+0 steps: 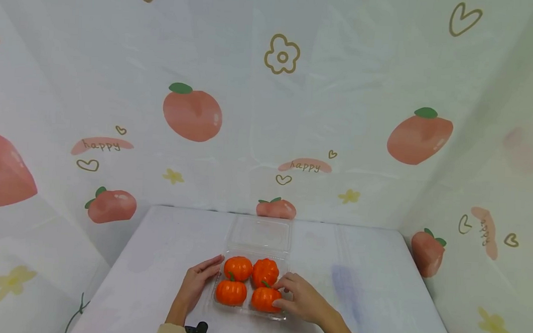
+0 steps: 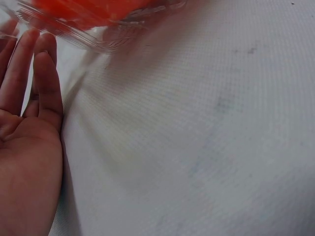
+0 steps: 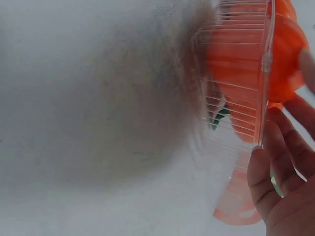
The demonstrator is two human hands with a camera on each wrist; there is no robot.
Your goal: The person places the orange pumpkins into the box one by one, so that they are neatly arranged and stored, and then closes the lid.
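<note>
A clear plastic clamshell container point(image 1: 249, 314) sits on the table with its lid point(image 1: 260, 234) folded back, away from me. Two small orange pumpkins lie in its back row, a left one point(image 1: 237, 267) and a ribbed right one point(image 1: 265, 271). The front row has a left pumpkin point(image 1: 231, 293) and a right pumpkin point(image 1: 265, 300), both with green stems. My left hand point(image 1: 195, 282) rests against the container's left wall, fingers extended. At the front right pumpkin, my right hand point(image 1: 304, 296) has thumb and fingers around its right side, pinching it.
The white-covered table point(image 1: 163, 241) reaches back to a hanging cloth point(image 1: 229, 184) printed with fruit, hearts and flowers. Cloth also hangs along both sides. A green cord point(image 1: 80, 307) hangs near the left table edge.
</note>
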